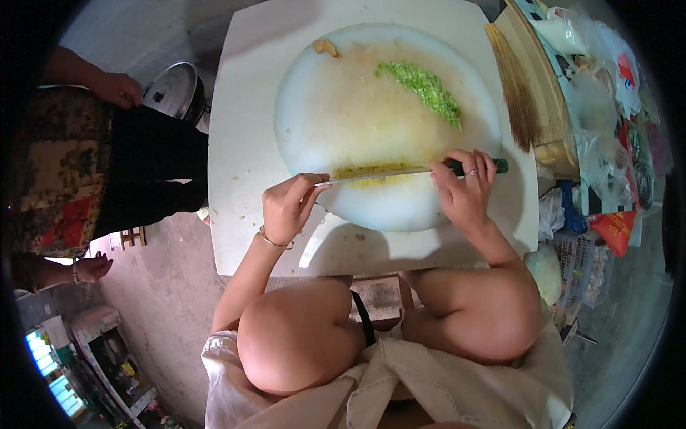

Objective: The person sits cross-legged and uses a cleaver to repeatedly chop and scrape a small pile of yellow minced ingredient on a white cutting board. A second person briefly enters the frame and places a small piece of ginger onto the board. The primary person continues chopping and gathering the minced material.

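Note:
My right hand [465,185] grips the dark green handle of a kitchen knife [383,175], its spine or edge seen nearly end-on. The fingers of my left hand [292,202] pinch the tip end of the blade. Under the blade, finely chopped yellow-green bits [370,170] lie on a round, whitish cutting board [343,118]. A curved heap of chopped green vegetable [426,91] lies at the board's upper right. Near its upper left rim sits a brown piece, perhaps ginger [326,47].
The board rests on a white table [244,134] with scattered crumbs. A straw brush [512,88] lies along the right edge, beside a surface with plastic bags [595,102]. Another person [115,88] stands at the left, near a lidded metal pot [172,92].

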Demonstrator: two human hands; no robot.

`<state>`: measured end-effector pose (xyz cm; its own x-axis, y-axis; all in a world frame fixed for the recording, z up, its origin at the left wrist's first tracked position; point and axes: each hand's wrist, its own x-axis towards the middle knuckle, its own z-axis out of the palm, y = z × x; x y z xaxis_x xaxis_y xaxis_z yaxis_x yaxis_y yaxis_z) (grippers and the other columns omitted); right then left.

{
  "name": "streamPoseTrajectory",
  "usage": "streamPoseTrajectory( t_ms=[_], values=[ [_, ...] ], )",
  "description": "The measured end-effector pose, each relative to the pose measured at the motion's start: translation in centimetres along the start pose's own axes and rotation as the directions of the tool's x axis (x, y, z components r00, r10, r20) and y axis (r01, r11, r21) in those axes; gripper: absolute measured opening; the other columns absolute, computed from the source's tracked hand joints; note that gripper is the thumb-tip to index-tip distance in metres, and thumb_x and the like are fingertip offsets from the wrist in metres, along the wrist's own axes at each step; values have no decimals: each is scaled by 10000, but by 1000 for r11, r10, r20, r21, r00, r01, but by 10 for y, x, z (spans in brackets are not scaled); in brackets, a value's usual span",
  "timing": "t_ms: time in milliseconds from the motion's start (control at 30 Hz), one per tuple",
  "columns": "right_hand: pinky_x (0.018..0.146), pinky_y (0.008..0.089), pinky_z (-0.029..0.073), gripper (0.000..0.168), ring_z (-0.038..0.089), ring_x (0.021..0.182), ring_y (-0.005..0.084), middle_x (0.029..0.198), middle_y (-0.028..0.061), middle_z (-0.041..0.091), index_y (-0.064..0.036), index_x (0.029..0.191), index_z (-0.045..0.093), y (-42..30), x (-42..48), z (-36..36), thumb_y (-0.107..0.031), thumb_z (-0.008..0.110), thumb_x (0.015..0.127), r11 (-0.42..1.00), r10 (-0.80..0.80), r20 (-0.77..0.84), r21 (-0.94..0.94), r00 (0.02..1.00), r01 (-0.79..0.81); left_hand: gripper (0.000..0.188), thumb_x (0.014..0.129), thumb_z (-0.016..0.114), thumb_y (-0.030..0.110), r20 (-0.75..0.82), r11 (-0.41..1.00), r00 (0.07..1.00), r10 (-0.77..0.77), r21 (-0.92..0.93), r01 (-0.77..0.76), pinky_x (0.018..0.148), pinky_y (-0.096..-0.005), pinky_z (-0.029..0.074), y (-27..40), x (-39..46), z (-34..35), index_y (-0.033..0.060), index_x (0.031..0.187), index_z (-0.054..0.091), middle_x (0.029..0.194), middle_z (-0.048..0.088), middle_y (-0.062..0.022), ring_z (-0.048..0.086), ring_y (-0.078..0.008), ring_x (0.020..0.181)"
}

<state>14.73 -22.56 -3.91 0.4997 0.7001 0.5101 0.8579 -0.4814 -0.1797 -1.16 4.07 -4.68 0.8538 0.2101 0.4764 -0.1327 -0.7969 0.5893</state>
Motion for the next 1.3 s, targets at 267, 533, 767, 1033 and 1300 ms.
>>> streamPoseTrajectory(
  t_ms=[267, 533, 767, 1033, 1300],
  values=[
    [926, 432, 332, 198, 533, 928, 260, 980, 14, 566, -225, 1012, 676, 7, 7, -1, -193, 706, 819, 999, 22, -37, 25, 999, -21, 118, 830, 740, 137, 9, 998, 999, -48, 27, 48, 474, -303, 450, 1, 7, 7, 60, 863, 658, 740, 668, -71, 600, -208, 532],
    [918, 422, 335, 133, 536, 925, 242, 967, 4, 571, -212, 953, 692, 6, 8, -1, -203, 705, 822, 999, 38, -59, 20, 998, -36, 131, 821, 747, 144, 47, 998, 999, -17, 53, 14, 479, -307, 455, -3, 11, 5, 64, 880, 662, 757, 680, -58, 596, -219, 530],
    [914, 420, 331, 144, 534, 929, 237, 976, -7, 566, -218, 969, 678, 6, 13, 0, -198, 696, 827, 994, 91, -87, 75, 992, -85, 116, 823, 751, 132, -23, 995, 995, -93, 42, 94, 498, -304, 464, 0, 25, 6, 67, 874, 670, 768, 689, -70, 608, -218, 545],
    [921, 426, 332, 153, 537, 926, 251, 976, -7, 564, -211, 965, 658, 9, 19, 9, -167, 684, 821, 996, 73, -68, 60, 995, -69, 116, 840, 745, 151, -45, 984, 984, -171, 35, 173, 486, -289, 451, -5, 16, 18, 63, 860, 672, 728, 674, -92, 593, -223, 528],
    [906, 423, 341, 167, 535, 911, 249, 977, -11, 564, -217, 950, 653, 8, 16, 10, -141, 691, 806, 993, 63, -87, 110, 994, -53, 109, 825, 754, 131, -53, 987, 986, -160, 8, 161, 502, -285, 461, 4, 13, 13, 65, 879, 686, 764, 699, -72, 609, -205, 539]
  ],
)
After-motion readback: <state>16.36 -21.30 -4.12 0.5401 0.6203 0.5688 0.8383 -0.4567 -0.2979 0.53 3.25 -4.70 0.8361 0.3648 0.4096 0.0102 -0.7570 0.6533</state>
